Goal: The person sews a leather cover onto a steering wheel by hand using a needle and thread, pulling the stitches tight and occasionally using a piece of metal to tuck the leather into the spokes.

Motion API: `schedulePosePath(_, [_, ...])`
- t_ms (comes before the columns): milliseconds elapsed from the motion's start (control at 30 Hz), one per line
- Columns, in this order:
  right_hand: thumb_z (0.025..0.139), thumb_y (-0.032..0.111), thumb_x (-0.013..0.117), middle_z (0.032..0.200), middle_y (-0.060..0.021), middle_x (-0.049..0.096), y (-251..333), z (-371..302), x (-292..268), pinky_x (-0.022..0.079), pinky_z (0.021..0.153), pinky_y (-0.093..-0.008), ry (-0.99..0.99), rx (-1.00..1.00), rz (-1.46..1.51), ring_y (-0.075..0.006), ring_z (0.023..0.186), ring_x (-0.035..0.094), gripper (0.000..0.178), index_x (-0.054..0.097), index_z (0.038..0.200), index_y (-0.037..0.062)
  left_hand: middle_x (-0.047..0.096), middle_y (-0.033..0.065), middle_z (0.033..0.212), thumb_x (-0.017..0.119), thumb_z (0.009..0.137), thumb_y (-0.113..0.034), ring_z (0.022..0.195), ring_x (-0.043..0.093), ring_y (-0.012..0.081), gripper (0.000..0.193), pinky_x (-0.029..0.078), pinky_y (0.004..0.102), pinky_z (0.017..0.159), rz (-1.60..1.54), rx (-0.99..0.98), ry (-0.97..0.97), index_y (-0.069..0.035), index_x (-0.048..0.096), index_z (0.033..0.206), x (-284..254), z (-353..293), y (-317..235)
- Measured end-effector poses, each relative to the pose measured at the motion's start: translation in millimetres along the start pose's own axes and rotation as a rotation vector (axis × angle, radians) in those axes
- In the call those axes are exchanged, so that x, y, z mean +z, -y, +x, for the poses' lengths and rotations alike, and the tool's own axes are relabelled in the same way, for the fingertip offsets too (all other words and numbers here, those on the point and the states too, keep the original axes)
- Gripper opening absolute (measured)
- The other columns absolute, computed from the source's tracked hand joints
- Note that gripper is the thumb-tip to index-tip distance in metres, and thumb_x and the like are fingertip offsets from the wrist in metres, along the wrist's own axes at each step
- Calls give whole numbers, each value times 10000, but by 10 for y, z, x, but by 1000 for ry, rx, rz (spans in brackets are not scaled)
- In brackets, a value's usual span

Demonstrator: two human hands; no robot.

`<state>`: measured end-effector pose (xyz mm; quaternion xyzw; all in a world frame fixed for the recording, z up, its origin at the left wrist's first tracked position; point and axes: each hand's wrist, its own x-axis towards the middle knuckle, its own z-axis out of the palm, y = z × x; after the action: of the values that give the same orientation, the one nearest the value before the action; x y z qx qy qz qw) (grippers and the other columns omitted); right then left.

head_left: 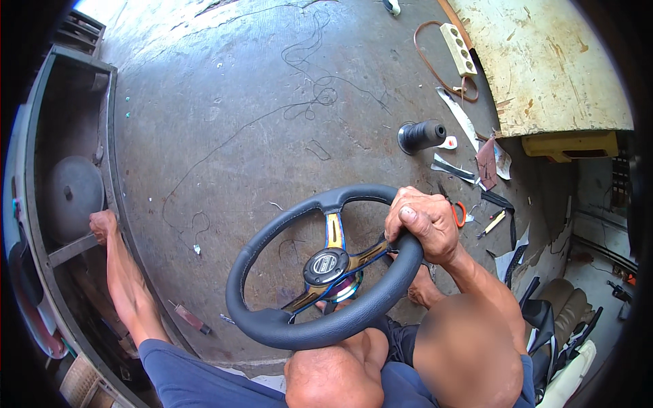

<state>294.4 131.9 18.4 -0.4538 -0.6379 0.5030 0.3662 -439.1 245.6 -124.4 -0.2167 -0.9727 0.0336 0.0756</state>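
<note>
Head view. The right hand (425,221) is raised over the upper right of the steering wheel (328,265), its forearm coming up from the lower right. Its fingers are wrapped around the rim (394,289), the thumb lying on top. The left hand (103,226) is extended far to the left, at the edge of a grey metal frame (75,250). Its fingers are curled in; whether they grip the frame cannot be told.

The steering wheel is located tilted above the person's lap, its lower edge just over or against a bare knee (333,377); contact cannot be confirmed.

The floor (224,183) is grey, scuffed and strewn with loose dark thread (316,98). To the right stand or lie a black thread spool (423,136), a white power strip (458,51), assorted scraps (486,163) and an orange-handled tool (460,213). A pale, stained panel (551,61) occupies the upper right. Within the metal frame sits a round grey disc (77,197).

Marking: the wheel's dark centre cap (326,255) bears pale lettering, not transcribed.
</note>
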Motion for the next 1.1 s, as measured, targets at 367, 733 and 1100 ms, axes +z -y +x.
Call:
schedulePosePath(367, [990, 209, 520, 642, -63, 652, 7, -56, 43, 444, 720, -366, -21, -33, -36, -214, 624, 576, 393, 674, 674, 35, 685, 177, 1154, 671, 909, -79, 1091, 663, 335, 288, 542, 428, 943, -684, 1403, 642, -59, 693, 1196, -732, -3366, -1360])
schedulePosePath(733, [994, 223, 514, 660, -61, 673, -63, -39, -5, 450, 729, -370, 3, -42, -16, -211, 634, 605, 399, 661, 664, 53, 673, 142, 1168, 705, 913, -136, 1096, 644, 355, 320, 525, 435, 914, -407, 1452, 1343, -67, 683, 1224, -682, -4443, -1522])
schedulePosePath(1100, [968, 166, 576, 666, -51, 662, -83, 53, -86, 454, 711, -364, 34, -75, 15, -218, 644, 599, 322, 682, 685, 56, 617, 178, 961, 644, 923, -70, 920, 634, 374, 92, 514, 438, 809, -734, 1392, 745, -6, 620, 985, -355, -4248, -1556])
